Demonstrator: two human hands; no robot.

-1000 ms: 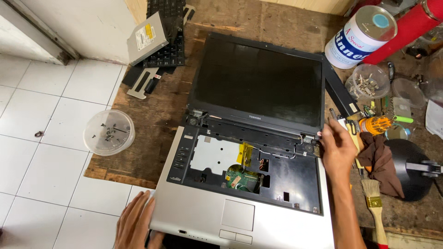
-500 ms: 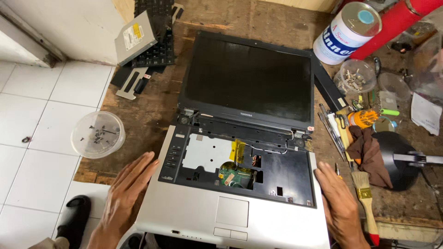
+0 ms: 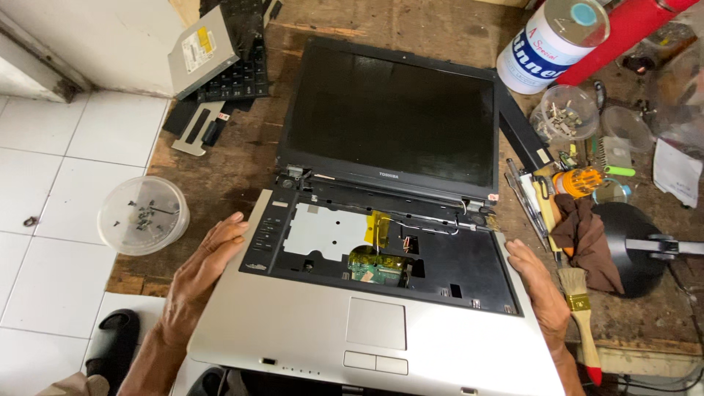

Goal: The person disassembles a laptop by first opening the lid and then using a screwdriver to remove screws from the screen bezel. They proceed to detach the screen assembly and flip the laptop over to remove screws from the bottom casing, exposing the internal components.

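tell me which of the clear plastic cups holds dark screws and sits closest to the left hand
The clear cup on the wooden board's left edge, beside the left hand. The other clear cups sit far right, by the can.

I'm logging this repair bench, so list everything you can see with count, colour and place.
Silver laptop with keyboard removed: one, black screen open flat, centre of bench.
Clear plastic tub of small screws: one, left bench edge.
Grey optical drive: one, top left, on the black detached keyboard.
White and blue can: one, top right.
Clear cup of small metal parts: one, below the can.
Orange-handled tool: one, right of screen.
Brown cloth: one, right.
Wooden-handled paintbrush: one, lower right.
Black lamp head: one, far right.
Left hand: on laptop's left edge.
Right hand: on laptop's right edge.
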